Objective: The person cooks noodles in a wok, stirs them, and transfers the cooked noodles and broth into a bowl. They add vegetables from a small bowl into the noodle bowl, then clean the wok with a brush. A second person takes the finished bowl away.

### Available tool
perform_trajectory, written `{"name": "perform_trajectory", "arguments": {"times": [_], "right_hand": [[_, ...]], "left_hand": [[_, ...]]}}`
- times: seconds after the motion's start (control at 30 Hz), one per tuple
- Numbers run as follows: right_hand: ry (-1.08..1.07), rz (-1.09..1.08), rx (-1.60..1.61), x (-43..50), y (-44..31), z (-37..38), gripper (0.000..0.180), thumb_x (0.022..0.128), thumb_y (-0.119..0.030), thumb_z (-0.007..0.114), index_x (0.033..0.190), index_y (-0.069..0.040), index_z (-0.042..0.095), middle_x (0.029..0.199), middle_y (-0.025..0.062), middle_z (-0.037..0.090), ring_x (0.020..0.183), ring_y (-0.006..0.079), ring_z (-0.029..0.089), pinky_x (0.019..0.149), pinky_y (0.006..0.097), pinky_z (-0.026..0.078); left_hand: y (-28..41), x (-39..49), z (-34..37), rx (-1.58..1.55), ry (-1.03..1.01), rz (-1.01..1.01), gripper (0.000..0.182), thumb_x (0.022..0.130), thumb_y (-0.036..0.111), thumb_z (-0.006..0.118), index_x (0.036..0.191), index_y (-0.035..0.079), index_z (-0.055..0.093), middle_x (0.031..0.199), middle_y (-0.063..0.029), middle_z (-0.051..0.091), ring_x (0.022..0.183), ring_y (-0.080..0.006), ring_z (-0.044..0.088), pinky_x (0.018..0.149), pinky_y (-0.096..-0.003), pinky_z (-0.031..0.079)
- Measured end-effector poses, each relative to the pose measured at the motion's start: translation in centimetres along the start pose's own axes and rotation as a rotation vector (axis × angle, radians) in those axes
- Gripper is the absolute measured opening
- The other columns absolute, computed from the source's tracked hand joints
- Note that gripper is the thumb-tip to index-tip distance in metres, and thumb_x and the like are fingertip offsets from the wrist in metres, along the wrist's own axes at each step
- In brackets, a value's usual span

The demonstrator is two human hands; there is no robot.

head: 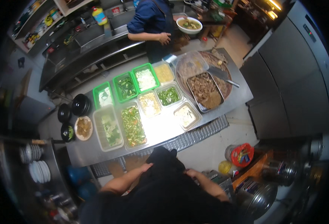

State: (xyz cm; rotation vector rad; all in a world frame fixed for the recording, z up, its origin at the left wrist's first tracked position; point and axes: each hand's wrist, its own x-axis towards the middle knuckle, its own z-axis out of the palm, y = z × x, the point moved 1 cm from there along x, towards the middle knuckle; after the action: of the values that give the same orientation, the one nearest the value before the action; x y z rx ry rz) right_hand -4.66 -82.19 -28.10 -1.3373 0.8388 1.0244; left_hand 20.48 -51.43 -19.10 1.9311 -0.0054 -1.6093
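My left hand [146,167] and my right hand [192,173] are at opposite sides of the black apron [164,165] in front of my body. Each seems to pinch the cloth at its edge; the fingertips are partly hidden. Ahead of me stands a steel table [158,126]. On its near side are a tub of chopped green vegetables [133,126], a tub of leafy greens [109,128] and a small tub of pale food [185,115]. A metal tray of brown cooked meat [205,89] rests at the right, partly over a large round board [227,86].
Across the table a person in blue [153,19] holds a white bowl of soup [189,25]. A cleaver [223,75] lies on the board, its handle jutting right. Black bowls [81,104] stand at the left end. A steel refrigerator [290,70] and a red bucket [241,155] are rightward.
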Motion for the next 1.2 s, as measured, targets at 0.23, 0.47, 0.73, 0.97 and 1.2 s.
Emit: {"name": "perform_trajectory", "arguments": {"times": [0.23,0.47,0.73,0.97,1.2], "right_hand": [[0.494,-0.347,-0.166,-4.7,-13.7,-7.1,0.03,0.092,-0.021,0.06,0.114,-0.003,0.07,0.097,0.0115,0.073,0.084,0.0212,0.069,0.076,0.033,0.054],[0.7,-0.791,0.206,-12.9,-24.0,-18.1,0.02,0.095,-0.008,0.059,0.11,-0.001,0.071,0.094,0.0069,0.074,0.081,0.0111,0.065,0.075,0.0263,0.053],[1.021,-0.963,-0.115,-12.8,-44.4,-38.6,0.018,0.091,-0.013,0.063,0.103,-0.001,0.071,0.092,0.0162,0.073,0.085,0.0259,0.072,0.076,0.0339,0.055],[1.069,-0.837,-0.462,-3.8,-61.2,-48.5,0.023,0.087,-0.013,0.057,0.102,-0.006,0.073,0.104,0.0204,0.069,0.101,0.0391,0.065,0.089,0.0463,0.051],[0.88,-0.841,-0.345,-0.4,-66.1,-50.2,0.023,0.086,-0.018,0.064,0.104,-0.008,0.074,0.093,0.0182,0.072,0.09,0.0327,0.07,0.081,0.041,0.054]], "left_hand": [[18.5,-4.6,-6.2,0.008,-0.419,0.425,0.043,0.095,0.032,0.062,0.122,-0.001,0.063,0.105,-0.0124,0.071,0.082,-0.0178,0.069,0.081,-0.0329,0.054],[39.7,3.4,-15.7,-0.062,0.443,0.642,0.024,0.082,0.027,0.073,0.09,0.004,0.073,0.072,-0.0065,0.068,0.068,-0.0184,0.067,0.066,-0.0324,0.053],[53.1,15.4,-21.8,0.211,0.918,0.509,0.037,0.076,0.032,0.074,0.1,0.004,0.074,0.091,-0.0211,0.072,0.09,-0.0346,0.071,0.085,-0.0413,0.055],[54.3,23.3,-21.3,-0.077,0.953,0.432,0.034,0.079,0.023,0.071,0.105,0.002,0.074,0.086,-0.0171,0.073,0.079,-0.027,0.071,0.077,-0.0359,0.054],[55.4,21.6,-20.3,-0.382,0.938,0.422,0.024,0.087,0.011,0.066,0.109,0.002,0.071,0.089,-0.008,0.072,0.073,-0.013,0.063,0.067,-0.0271,0.05]]}}
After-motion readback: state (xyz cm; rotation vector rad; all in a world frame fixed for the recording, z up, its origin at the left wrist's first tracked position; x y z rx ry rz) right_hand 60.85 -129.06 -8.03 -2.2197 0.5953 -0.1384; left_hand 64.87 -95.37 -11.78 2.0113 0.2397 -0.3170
